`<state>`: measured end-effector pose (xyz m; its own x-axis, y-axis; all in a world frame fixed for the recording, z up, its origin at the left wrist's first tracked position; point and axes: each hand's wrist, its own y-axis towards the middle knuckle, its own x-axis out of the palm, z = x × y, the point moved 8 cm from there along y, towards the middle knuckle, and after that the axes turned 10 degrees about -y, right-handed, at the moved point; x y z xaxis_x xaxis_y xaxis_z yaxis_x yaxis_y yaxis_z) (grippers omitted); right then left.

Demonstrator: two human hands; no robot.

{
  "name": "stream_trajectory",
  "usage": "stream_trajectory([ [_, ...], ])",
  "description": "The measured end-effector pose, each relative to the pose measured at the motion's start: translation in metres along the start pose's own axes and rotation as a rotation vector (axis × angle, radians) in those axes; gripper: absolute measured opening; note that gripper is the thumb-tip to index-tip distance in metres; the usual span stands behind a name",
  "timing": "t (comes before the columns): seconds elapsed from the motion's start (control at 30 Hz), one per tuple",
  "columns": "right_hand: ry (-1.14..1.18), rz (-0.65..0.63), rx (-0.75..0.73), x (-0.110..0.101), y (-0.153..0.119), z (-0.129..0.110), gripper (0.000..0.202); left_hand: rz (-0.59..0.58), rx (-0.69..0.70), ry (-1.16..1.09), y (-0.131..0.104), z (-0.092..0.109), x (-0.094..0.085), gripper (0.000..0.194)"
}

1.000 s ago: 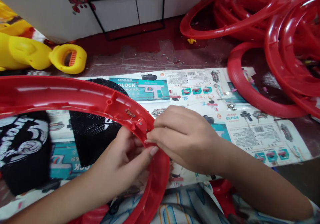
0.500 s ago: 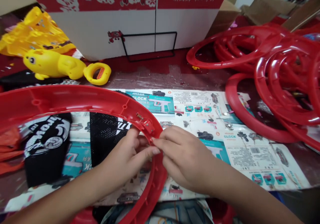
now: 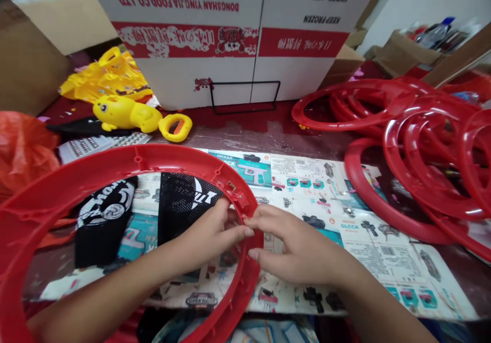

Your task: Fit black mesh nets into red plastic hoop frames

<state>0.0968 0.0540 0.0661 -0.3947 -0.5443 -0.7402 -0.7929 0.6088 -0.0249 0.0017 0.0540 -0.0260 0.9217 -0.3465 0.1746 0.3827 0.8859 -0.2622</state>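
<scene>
A large red plastic ring (image 3: 169, 157) is tilted in front of me with its ribbed hollow channel facing up. My left hand (image 3: 215, 230) grips its inner rim on the right side, the thumb lying over the channel and the other fingers partly hidden behind the wall. At the same stretch of ring, my right hand (image 3: 295, 246) touches the channel with its index fingertip. Its thumb is apart from that finger, near the outer rim. A small electronic part (image 3: 235, 187) with thin metal pieces sits in the channel just above my fingers.
More red rings (image 3: 425, 149) are heaped at the right. Printed cardboard (image 3: 307, 189) covers the table. Black printed fabric pieces (image 3: 187, 200) lie under the ring. A yellow animal-shaped toy (image 3: 130, 113) lies back left, beside a white carton (image 3: 230, 77) and an orange bag (image 3: 26, 149).
The view has tilted up and turned left, so more carton and the orange bag show. My right thumb has come away from its index finger. The left hand keeps its hold.
</scene>
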Motion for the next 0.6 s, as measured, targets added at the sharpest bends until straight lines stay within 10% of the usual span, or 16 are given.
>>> stream_trajectory([
  [0.13,0.007,0.055,0.051,-0.010,-0.004,0.008,0.010,-0.060,0.064,0.101,0.001,0.003,0.010,0.036],
  [0.3,0.217,0.589,0.187,-0.041,-0.015,0.040,0.038,-0.098,0.193,0.440,-0.001,0.029,0.036,0.029],
  [0.4,0.573,0.433,0.230,-0.022,-0.003,0.051,0.047,-0.092,0.281,0.691,-0.001,0.043,0.047,0.029],
  [0.6,0.659,0.570,0.402,-0.065,-0.032,0.062,0.040,0.169,0.392,1.005,-0.014,0.044,0.000,0.023],
])
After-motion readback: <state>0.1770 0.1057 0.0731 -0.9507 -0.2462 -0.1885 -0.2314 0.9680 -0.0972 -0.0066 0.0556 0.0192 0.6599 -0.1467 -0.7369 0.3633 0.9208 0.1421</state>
